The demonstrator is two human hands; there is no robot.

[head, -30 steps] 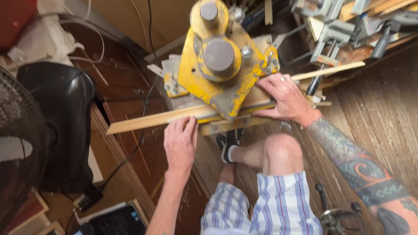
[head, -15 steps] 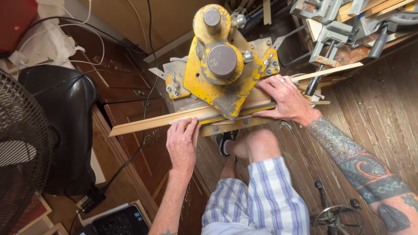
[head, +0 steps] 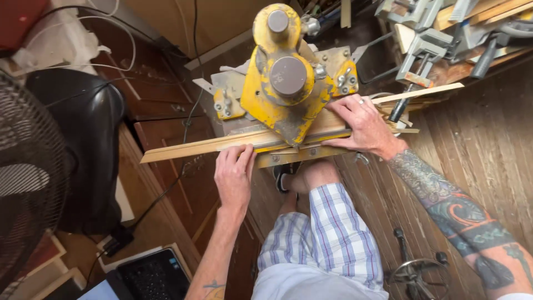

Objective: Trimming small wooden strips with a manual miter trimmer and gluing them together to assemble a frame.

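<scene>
Head view, looking down.

Item 1: yellow cutting machine (head: 286, 89), worn paint, round grey caps on top, sitting at 12 o'clock in the frame on a metal base.

Item 2: long wooden moulding strip (head: 189, 151), lying across the machine's bed and running from 9 o'clock toward 3 o'clock, passing under the yellow head.

Item 3: left hand (head: 234, 176), lying flat and open, fingers extended, fingertips pressing on the strip's near edge at 7 o'clock of the machine; not wrapping it.

Item 4: right hand (head: 363, 125), palm down with fingers spread, pressing on the strip at 4 o'clock of the machine; tattooed forearm trailing toward 5 o'clock.

Item 5: plaid shorts (head: 327, 233) and a bent knee, showing at 6 o'clock below the bed.

Item 6: black fan grille (head: 25, 183) standing at 9 o'clock.

Item 7: grey clamps (head: 425, 47) lying piled at 1 o'clock.

Item 8: dark wooden floor (head: 477, 144) lying at 3 o'clock.
</scene>
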